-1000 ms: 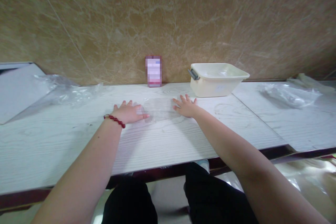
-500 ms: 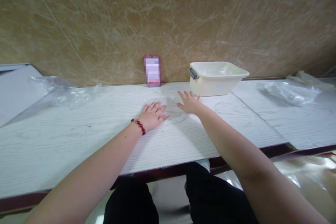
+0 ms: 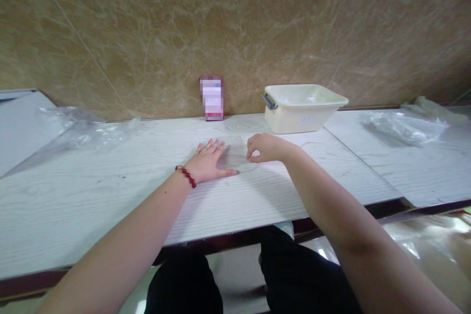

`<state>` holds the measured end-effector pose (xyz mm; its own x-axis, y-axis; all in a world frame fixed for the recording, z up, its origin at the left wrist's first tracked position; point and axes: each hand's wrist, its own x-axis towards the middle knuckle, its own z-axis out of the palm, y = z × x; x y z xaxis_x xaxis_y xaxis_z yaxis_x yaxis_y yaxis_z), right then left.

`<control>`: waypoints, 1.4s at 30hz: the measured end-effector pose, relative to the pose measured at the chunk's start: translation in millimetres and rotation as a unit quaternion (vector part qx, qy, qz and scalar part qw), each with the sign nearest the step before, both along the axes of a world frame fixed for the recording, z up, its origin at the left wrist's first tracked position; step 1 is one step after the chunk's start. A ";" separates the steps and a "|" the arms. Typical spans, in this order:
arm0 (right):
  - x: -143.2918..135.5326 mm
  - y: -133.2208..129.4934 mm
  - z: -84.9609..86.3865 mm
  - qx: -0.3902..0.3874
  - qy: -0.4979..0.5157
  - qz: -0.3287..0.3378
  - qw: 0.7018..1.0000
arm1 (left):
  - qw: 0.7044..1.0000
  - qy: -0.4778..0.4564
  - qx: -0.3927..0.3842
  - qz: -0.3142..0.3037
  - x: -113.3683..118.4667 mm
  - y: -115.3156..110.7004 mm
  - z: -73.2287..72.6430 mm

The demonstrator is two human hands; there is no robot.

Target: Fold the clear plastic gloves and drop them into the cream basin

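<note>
A thin, clear plastic bag (image 3: 232, 153) lies flat on the white wood-grain table, hard to make out against it. My left hand (image 3: 206, 163), with a red bead bracelet at the wrist, rests on the bag's left part, fingers spread and thumb stretched to the right. At the bag's right edge, my right hand (image 3: 265, 148) is closed in a pinch, thumb against the fingertips, gripping the film there. The fingertips hide most of what is between them.
A cream plastic bin (image 3: 294, 120) with a grey latch stands behind my right hand. A phone (image 3: 212, 99) leans on the marbled wall. Crumpled clear plastic (image 3: 95, 132) lies left beside a white box (image 3: 29, 127); more plastic bags (image 3: 408, 126) lie at right.
My right hand has gone from spread flat to a pinch at the bag's right edge. My left hand has shifted slightly left, its thumb now spread wider.
</note>
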<state>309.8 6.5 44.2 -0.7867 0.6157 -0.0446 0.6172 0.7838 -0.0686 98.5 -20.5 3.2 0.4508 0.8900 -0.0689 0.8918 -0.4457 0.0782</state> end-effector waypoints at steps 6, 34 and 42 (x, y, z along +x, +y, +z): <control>-2.9 -9.4 5.8 0.036 -0.008 0.009 0.999 | 0.999 0.019 -0.035 -0.002 -14.4 -1.6 6.2; -7.1 -9.8 0.6 0.065 0.043 0.008 0.997 | 0.995 -0.021 0.069 -0.070 21.2 -12.1 0.6; -6.5 -8.0 -1.0 0.074 0.088 0.017 0.993 | 0.995 -0.016 0.085 -0.057 23.7 -6.6 -5.5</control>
